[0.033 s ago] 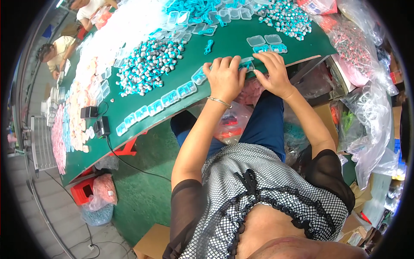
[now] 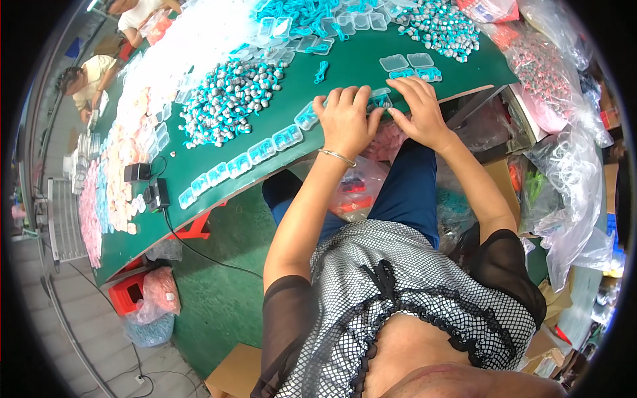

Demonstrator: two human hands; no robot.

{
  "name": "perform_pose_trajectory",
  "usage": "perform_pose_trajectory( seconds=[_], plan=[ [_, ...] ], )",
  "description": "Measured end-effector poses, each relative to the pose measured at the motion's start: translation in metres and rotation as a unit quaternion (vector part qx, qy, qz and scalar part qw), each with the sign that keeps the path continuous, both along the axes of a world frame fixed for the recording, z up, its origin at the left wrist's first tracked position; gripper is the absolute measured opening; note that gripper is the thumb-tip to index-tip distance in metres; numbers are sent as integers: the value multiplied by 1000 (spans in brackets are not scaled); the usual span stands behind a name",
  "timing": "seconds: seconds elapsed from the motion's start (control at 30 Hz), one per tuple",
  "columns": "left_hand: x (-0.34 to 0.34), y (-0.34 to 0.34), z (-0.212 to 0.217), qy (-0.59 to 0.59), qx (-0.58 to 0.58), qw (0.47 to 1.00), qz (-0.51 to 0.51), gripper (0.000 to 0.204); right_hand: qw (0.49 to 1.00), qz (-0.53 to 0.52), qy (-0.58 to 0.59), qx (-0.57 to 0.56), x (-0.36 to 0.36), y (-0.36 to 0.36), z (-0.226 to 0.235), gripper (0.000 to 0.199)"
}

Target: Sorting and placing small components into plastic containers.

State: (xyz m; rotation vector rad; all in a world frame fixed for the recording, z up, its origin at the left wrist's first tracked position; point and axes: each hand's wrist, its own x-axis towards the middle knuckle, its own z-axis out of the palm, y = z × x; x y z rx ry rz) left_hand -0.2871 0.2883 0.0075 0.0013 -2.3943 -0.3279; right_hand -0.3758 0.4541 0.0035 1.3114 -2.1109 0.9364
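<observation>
A small clear plastic case (image 2: 380, 101) with teal contents lies between my two hands at the table's near edge. My left hand (image 2: 348, 119), with a bangle at the wrist, has its thumb and fingers closed at the case's left side and partly hides it. From the right, my right hand (image 2: 424, 116) reaches to the case with bent fingers on its far side and the thumb on its near side. Just left of my left hand, another filled case (image 2: 306, 117) continues a row of closed cases (image 2: 260, 151) along the edge. Beyond my right hand stands an open-lidded case (image 2: 424, 74) with teal cords.
A heap of grey-and-teal earplugs (image 2: 232, 96) covers the table left of centre, with a second heap (image 2: 443, 28) far right. Teal cords (image 2: 302, 13) and open cases lie at the back. A black adapter (image 2: 156, 195) trails a cable. Co-workers (image 2: 89, 83) sit far left.
My right hand's fingers have shifted very slightly to the left over the case. Nothing else visibly differs.
</observation>
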Motion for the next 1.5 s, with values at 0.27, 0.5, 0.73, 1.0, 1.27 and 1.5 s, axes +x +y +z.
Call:
perform_pose_trajectory(
  seconds=[0.27,0.5,0.73,1.0,1.27,1.5],
  plan=[
    [1,-9,-7,-25,-21,998,-44,36,989,50,18,135,-13,-4,3,46],
    [-1,-13,-7,2,-22,996,-82,28,990,104,15,94,-15,-7,-3,32],
    [-3,-16,-9,9,-8,995,-101,25,991,107,15,81,-17,-9,-6,30],
    [3,-18,-4,-9,-60,997,-42,46,997,45,-10,62,-8,-12,-2,39],
    [3,-19,1,-39,-27,998,-38,52,1000,4,-11,14,-2,-2,-12,25],
    [4,-21,-2,-47,-12,998,-46,53,999,-4,-6,53,3,-9,-8,28]
  ],
)
